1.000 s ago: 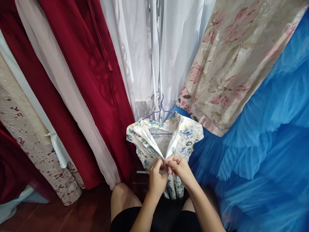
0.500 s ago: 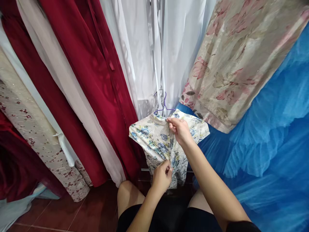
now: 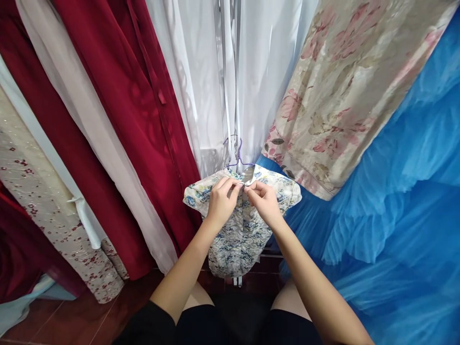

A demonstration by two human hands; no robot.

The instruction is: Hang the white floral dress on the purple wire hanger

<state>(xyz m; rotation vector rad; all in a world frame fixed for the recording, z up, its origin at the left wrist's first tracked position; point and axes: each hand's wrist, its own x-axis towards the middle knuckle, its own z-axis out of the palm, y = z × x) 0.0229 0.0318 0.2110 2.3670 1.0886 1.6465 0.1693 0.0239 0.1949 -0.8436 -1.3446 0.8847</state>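
A small short-sleeved floral shirt [image 3: 237, 239], white with blue and yellow flowers, hangs on a purple hanger [image 3: 240, 154] in front of me. My left hand [image 3: 223, 199] pinches the left side of its neckline between thumb and fingers. Close beside it, my right hand [image 3: 264, 199] pinches the other side of the collar opening. The fingertips of both hands nearly meet at the top of the front. Whatever fastener may be between them is too small to make out.
White drapes [image 3: 201, 72] with hanging ribbons fall behind the shirt. Dark red cloth [image 3: 118, 96] hangs on the left. To the right are a pink-flowered beige garment [image 3: 345, 105] and blue ruffled tulle [image 3: 377, 230]. Dark red tiles [image 3: 79, 321] cover the floor.
My left hand has risen from the lower front of the shirt to the neckline, beside my right hand. The right hand stays at the collar, slightly lower.
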